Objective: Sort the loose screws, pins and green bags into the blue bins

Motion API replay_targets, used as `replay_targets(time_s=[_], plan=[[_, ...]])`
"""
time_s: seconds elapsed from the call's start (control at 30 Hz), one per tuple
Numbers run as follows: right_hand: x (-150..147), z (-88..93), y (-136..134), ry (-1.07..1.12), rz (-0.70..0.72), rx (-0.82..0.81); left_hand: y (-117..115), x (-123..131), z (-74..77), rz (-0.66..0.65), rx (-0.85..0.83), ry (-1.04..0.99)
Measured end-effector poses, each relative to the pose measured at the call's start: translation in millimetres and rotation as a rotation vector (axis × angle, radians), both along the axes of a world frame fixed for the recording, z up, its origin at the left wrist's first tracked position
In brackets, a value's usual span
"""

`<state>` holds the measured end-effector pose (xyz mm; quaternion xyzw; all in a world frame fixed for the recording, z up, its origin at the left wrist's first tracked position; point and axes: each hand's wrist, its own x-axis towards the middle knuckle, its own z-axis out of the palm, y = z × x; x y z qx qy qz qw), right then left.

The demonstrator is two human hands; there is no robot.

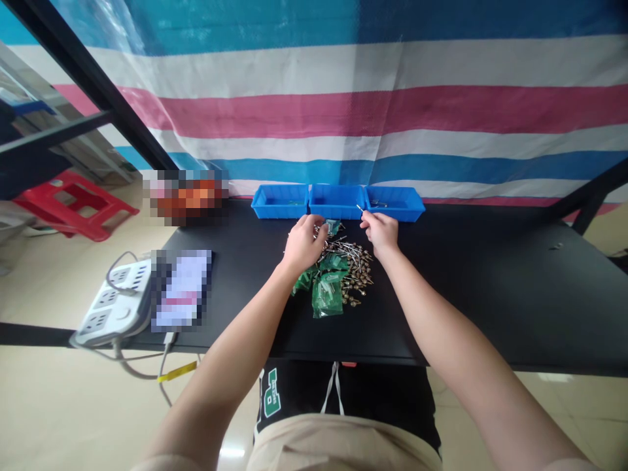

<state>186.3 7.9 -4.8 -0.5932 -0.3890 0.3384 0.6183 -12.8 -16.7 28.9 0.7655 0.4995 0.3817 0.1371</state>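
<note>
My right hand (pixel 381 233) is closed in a pinch on a thin metal pin (pixel 360 208), which points up toward the right end of the blue bins. My left hand (pixel 305 243) curls its fingers over the left side of a heap; what lies within them is too small to make out. The heap holds small metal pieces (pixel 360 265) with silver shanks and brownish rounded heads. Among them lie green plastic bags (pixel 328 296), the nearest with pale slim pieces inside. Behind my hands stand a left blue bin (pixel 279 210), a middle blue bin (pixel 336 212) and a right blue bin (pixel 397 213).
The black table (pixel 471 281) carries a blurred-out phone-like slab (pixel 184 288), a white power strip (pixel 118 304) with cables, and a blurred orange object (pixel 189 199). A few tiny pieces (pixel 556 246) lie far right. A striped sheet (pixel 441 111) hangs behind; a red stool (pixel 73 203) stands left.
</note>
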Motion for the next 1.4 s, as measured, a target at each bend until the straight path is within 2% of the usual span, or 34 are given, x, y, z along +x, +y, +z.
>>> replay_targets(time_s=[0.1, 0.2, 0.37, 0.53, 0.63, 0.73, 0.83, 0.9, 0.97, 1.13, 1.4], plan=[[2, 11.3, -2, 0.352, -0.084, -0.020, 1, -1, -1.0, -0.005, 0.011, 0.003], [6, 18.5, -4, 0.515, -0.172, -0.026, 2, -1, -2.0, -0.004, 0.013, 0.021], [13, 21.6, -7, 0.565, -0.251, -0.040, 2, -1, -4.0, -0.011, -0.006, 0.071], [13, 18.9, -6, 0.523, -0.212, -0.036, 3, -1, -6.0, -0.014, -0.016, 0.121], [11, 14.1, -7, 0.331, -0.156, 0.039, 4, -1, -6.6, -0.017, -0.019, 0.136], [5, 10.3, -15, -0.117, -0.003, 0.167, 3, -2, -6.1, -0.032, -0.018, 0.170], [-4, 10.9, -28, -0.653, 0.193, 0.187, 2, -2, -4.7, -0.051, -0.019, 0.227], [-10, 12.5, -35, -0.892, 0.293, 0.174, 1, -2, -3.9, -0.058, -0.027, 0.262], [-14, 13.1, -39, -1.041, 0.363, 0.177, 1, -1, -3.5, -0.060, -0.039, 0.294], [-18, 8.4, -40, -1.216, 0.473, 0.151, 1, -1, -5.5, -0.066, -0.059, 0.358], [-18, 4.1, -37, -1.124, 0.523, 0.161, 1, -1, -6.9, -0.140, -0.080, 0.418]])
